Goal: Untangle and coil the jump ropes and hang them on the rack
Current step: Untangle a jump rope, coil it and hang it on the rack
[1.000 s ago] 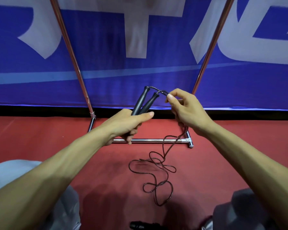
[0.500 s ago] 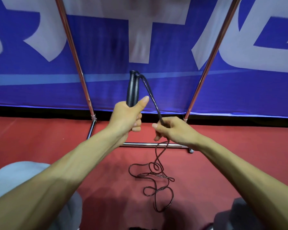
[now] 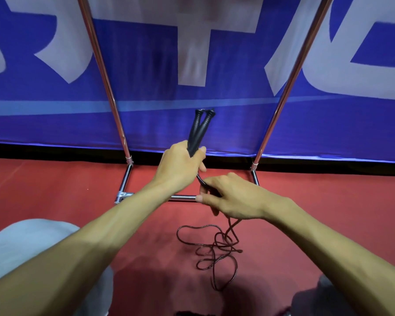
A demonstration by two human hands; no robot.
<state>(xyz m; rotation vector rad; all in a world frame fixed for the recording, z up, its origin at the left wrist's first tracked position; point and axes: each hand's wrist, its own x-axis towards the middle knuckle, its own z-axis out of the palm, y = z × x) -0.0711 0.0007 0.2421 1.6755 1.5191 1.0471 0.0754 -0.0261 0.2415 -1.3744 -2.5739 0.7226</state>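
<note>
A blue banner point(image 3: 146, 119) fills the back of the view. It carries large white strokes of lettering, cut off by the frame and blurred, so no word can be read. A paler blue stripe runs across it lower down. Below it lies a red floor point(image 3: 50, 185). A chrome rack point(image 3: 105, 80) stands on the floor against the banner, its two uprights leaning apart and a low bar joining its feet. The person's grey-clad knees point(image 3: 32, 242) show at the bottom corners.

The left hand point(image 3: 180, 166) is clenched round both black handles point(image 3: 200, 131) of a jump rope, held side by side with their ends pointing up in front of the banner. The right hand point(image 3: 233, 197), just below it, pinches the thin dark cord point(image 3: 202, 181) close under the handles. The rest of the cord hangs down to a loose tangle point(image 3: 214, 249) of loops on the floor between the knees.
</note>
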